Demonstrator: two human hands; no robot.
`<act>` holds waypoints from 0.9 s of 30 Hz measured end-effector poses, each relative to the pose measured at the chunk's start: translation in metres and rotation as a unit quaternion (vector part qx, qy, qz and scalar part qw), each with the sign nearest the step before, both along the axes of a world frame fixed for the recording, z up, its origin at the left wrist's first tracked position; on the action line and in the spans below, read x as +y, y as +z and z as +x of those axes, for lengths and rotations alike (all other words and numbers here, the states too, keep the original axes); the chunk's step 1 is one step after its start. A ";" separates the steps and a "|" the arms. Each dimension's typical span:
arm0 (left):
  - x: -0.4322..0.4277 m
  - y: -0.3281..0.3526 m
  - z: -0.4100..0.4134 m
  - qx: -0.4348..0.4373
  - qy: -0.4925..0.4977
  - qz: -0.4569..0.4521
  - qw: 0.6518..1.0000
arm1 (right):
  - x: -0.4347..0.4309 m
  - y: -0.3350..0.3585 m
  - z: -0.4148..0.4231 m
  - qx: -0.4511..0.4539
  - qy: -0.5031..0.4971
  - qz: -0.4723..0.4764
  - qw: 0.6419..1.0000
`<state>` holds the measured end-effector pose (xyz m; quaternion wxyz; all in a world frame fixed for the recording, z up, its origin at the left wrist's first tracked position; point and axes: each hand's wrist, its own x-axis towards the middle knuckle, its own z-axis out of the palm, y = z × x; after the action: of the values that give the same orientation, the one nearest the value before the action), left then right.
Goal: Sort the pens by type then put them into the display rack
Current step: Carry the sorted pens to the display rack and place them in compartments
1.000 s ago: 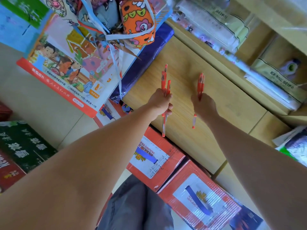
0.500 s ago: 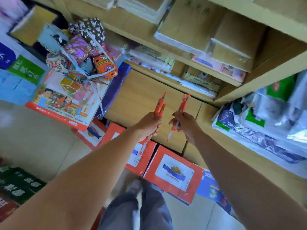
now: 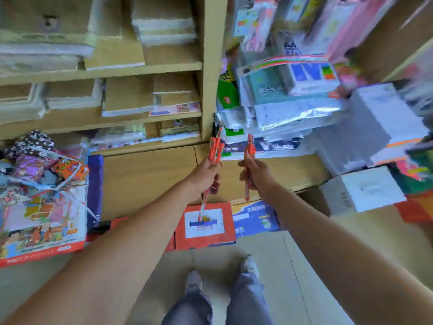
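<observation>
- Plainly, our left hand [image 3: 206,178] gripped orange pens [image 3: 215,150] pointing toward twelve o'clock; our right hand [image 3: 257,174] clutched another bunch [image 3: 249,148] at their three o'clock.
- We feared a loosely held pen could slip to the floor [image 3: 262,252].

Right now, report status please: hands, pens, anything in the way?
Left hand grips a bunch of red pens. Right hand grips a second bunch. Both held before the wooden shelf. No obstacle seen between.

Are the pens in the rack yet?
Not yet. The left hand grips one bunch of orange pens, the right hand another bunch. So picking up looks done; racking is left, and no display rack shows here.
</observation>
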<state>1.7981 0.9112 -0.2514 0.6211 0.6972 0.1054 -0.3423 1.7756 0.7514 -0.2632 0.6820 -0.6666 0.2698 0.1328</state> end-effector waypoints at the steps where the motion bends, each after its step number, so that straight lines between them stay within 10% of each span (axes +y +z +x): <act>1: -0.019 0.004 -0.004 -0.011 -0.021 0.006 1.000 | -0.018 0.006 -0.010 -0.007 -0.019 0.001 1.000; 27: -0.597 0.052 -0.083 -0.065 -0.262 0.017 0.963 | -0.561 0.069 -0.169 -0.006 -0.262 -0.024 0.965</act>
<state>1.7153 0.3137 -0.1997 0.5030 0.7316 -0.1160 -0.4454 1.6061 0.1906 -0.1944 0.6783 -0.5900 0.4336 -0.0610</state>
